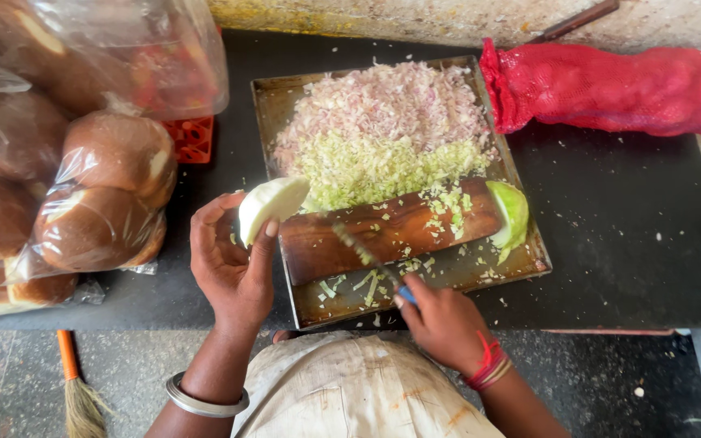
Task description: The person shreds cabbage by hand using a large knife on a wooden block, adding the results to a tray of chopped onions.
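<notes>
My left hand (233,259) holds a pale green cabbage wedge (271,205) up at the left end of a brown wooden chopping board (391,231). My right hand (441,318) grips a knife (364,257) by its blue handle, the blade lying slanted across the board's near edge. The board rests in a metal tray (521,259). A second cabbage piece (510,215) sits at the board's right end. Behind the board the tray holds a heap of shredded green cabbage (383,166) and chopped pinkish onion (387,101).
Bagged brown buns (91,195) are stacked on the left of the dark counter (626,235). A red mesh sack (610,89) lies at the back right. An orange crate corner (192,138) shows by the buns. A broom (79,389) rests on the floor below.
</notes>
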